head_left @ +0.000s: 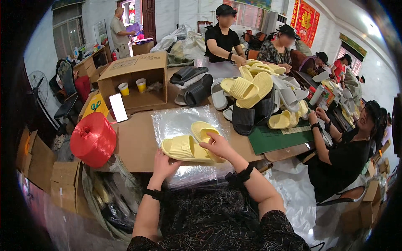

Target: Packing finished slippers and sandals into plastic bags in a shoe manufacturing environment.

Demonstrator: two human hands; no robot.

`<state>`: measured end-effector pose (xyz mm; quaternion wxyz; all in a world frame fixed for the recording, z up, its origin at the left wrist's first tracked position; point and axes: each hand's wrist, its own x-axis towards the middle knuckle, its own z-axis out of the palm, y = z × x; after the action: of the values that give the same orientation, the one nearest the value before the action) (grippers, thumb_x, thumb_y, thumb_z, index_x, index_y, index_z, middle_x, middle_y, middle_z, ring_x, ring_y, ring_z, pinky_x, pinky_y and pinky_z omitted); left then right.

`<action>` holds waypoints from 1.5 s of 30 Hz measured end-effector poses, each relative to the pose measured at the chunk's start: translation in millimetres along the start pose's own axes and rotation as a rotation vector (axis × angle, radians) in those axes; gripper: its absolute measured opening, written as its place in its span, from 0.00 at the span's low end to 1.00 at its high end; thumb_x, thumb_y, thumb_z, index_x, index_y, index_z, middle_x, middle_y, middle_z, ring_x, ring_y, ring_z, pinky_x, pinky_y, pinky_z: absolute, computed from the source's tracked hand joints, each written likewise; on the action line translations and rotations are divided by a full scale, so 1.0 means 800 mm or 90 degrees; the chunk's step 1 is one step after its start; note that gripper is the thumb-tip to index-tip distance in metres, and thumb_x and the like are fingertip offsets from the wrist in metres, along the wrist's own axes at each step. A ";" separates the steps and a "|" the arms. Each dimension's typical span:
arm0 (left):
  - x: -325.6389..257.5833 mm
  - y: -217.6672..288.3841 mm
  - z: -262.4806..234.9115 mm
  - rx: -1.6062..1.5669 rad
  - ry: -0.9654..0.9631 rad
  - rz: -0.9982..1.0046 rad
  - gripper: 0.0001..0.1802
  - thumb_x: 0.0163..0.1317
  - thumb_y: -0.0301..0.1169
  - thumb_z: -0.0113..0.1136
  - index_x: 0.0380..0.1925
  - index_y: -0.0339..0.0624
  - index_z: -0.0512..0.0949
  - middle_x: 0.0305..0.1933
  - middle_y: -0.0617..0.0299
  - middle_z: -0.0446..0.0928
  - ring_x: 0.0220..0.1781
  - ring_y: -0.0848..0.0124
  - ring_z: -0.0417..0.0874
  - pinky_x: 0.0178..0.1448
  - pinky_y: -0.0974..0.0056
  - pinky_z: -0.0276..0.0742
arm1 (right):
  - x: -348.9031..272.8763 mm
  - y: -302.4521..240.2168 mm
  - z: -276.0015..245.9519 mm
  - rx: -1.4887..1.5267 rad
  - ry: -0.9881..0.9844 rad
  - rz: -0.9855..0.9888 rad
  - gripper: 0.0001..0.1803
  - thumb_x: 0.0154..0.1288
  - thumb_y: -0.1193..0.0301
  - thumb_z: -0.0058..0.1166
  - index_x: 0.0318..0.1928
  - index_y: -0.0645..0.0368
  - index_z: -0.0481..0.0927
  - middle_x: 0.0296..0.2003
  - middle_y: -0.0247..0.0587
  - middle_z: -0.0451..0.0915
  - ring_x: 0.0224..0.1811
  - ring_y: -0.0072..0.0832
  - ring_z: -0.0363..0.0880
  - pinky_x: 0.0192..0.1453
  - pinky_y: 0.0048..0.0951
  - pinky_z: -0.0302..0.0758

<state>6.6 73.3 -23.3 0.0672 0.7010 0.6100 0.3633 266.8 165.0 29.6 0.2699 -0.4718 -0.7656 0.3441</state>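
Two pale yellow slippers are in front of me over a stack of clear plastic bags [165, 125]. The left yellow slipper [180, 146] lies crosswise with its ribbed strap up. My left hand [164, 166] grips its near edge by the toe end, its fingers partly hidden. The right yellow slipper [202, 129] is tilted and overlaps the first one's heel end. My right hand [220, 147] is closed on its side, thumb and fingers at the strap. Both wrists wear black bands.
A red twine roll [93, 139], a phone [118, 107] and an open carton [134, 79] holding two cups stand to the left. A heap of yellow, black and grey slippers [259, 90] rises at right, beside a green mat [272, 140]. Co-workers sit or stand around the tables.
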 end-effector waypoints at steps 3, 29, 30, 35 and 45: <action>0.002 0.011 -0.009 -0.036 0.008 0.019 0.25 0.47 0.41 0.70 0.47 0.46 0.82 0.54 0.52 0.78 0.62 0.51 0.72 0.66 0.49 0.67 | -0.005 -0.010 -0.003 -0.128 -0.003 0.032 0.39 0.53 0.44 0.65 0.56 0.61 0.79 0.39 0.51 0.81 0.39 0.41 0.81 0.44 0.37 0.78; -0.003 -0.021 0.011 0.054 -0.010 0.000 0.31 0.49 0.49 0.69 0.53 0.47 0.80 0.64 0.47 0.71 0.70 0.46 0.64 0.72 0.47 0.59 | 0.065 0.000 0.036 -0.274 -0.024 -0.165 0.24 0.58 0.54 0.59 0.34 0.68 0.82 0.35 0.59 0.81 0.41 0.51 0.80 0.49 0.45 0.76; -0.005 -0.022 0.012 0.083 -0.001 0.004 0.32 0.50 0.50 0.69 0.54 0.48 0.79 0.65 0.46 0.70 0.71 0.45 0.62 0.72 0.46 0.60 | 0.063 -0.004 0.031 -0.276 -0.026 -0.164 0.24 0.58 0.54 0.59 0.34 0.68 0.82 0.35 0.59 0.81 0.41 0.51 0.80 0.49 0.45 0.76; 0.001 -0.013 0.002 0.050 -0.029 -0.016 0.32 0.51 0.51 0.67 0.54 0.48 0.80 0.68 0.39 0.65 0.74 0.44 0.58 0.76 0.46 0.52 | 0.042 -0.004 0.013 -0.213 0.040 0.026 0.26 0.61 0.54 0.55 0.36 0.73 0.80 0.40 0.68 0.79 0.45 0.54 0.80 0.50 0.46 0.77; -0.003 -0.010 0.003 0.072 -0.036 -0.016 0.32 0.49 0.50 0.68 0.53 0.47 0.81 0.69 0.42 0.65 0.74 0.46 0.59 0.75 0.46 0.56 | 0.009 0.033 0.063 -0.370 0.188 -0.102 0.20 0.66 0.57 0.54 0.33 0.66 0.79 0.34 0.55 0.77 0.36 0.49 0.79 0.41 0.47 0.78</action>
<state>1.5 74.1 -30.8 0.0491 0.7059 0.6362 0.3075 240.6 166.3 -21.5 0.2585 -0.5119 -0.8190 0.0167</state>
